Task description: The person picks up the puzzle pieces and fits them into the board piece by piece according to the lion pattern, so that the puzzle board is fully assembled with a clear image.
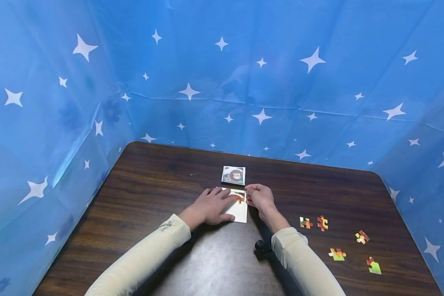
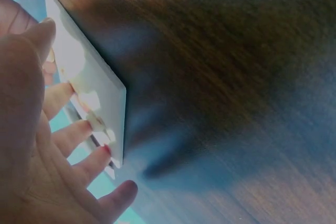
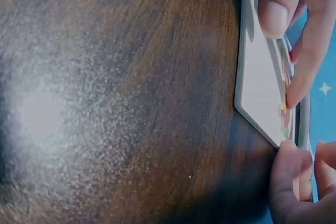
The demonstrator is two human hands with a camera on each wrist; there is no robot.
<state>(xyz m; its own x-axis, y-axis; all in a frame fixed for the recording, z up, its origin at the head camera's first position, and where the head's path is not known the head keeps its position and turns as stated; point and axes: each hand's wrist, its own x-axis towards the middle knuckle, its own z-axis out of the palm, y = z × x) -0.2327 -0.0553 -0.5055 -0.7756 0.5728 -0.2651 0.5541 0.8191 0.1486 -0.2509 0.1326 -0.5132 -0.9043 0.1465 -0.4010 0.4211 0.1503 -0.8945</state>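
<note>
A white puzzle tray lies on the table with several joined puzzle pieces in its far part. My left hand rests over the tray's left side, its fingers spread and fairly straight; in the left wrist view its fingertips touch the pieces. My right hand is at the tray's right edge, fingers curled, with thumb and forefinger at the rim. In the right wrist view its thumb meets the tray's edge. Part of the pieces is hidden under the left hand.
Just beyond the tray lies a picture card with a lion. Loose puzzle pieces are scattered at the right, among them an orange one and a green one. A blue curtain with white stars surrounds the dark wooden table.
</note>
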